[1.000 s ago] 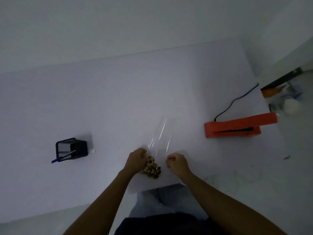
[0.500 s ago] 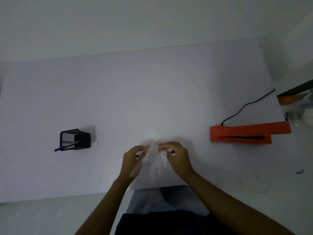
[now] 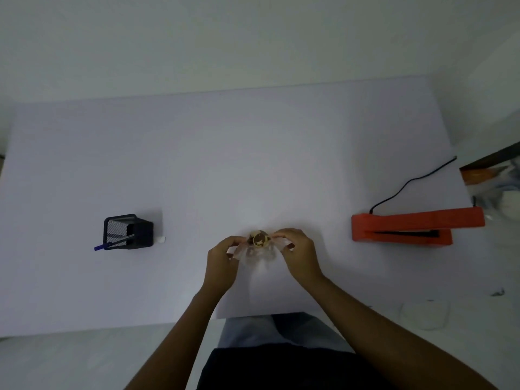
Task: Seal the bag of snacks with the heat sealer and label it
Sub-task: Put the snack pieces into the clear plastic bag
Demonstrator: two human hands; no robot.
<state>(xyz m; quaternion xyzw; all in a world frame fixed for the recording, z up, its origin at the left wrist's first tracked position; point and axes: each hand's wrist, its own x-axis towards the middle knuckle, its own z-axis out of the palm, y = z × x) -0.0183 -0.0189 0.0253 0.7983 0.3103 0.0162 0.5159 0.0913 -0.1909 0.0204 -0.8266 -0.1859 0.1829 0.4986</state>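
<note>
Pinching the clear snack bag (image 3: 259, 247) between my left hand (image 3: 221, 261) and right hand (image 3: 299, 256) above the table's (image 3: 253, 153) near edge, snacks bunched at its far end, I see the orange heat sealer (image 3: 413, 228) well right and pen holder (image 3: 128, 232) left.

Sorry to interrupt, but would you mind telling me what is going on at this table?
A person holds a clear bag of snacks over the white table, left hand and right hand pinching its sides. The orange heat sealer sits untouched to the right, so nothing is sealed yet. A black pen holder stands to the left.
</note>
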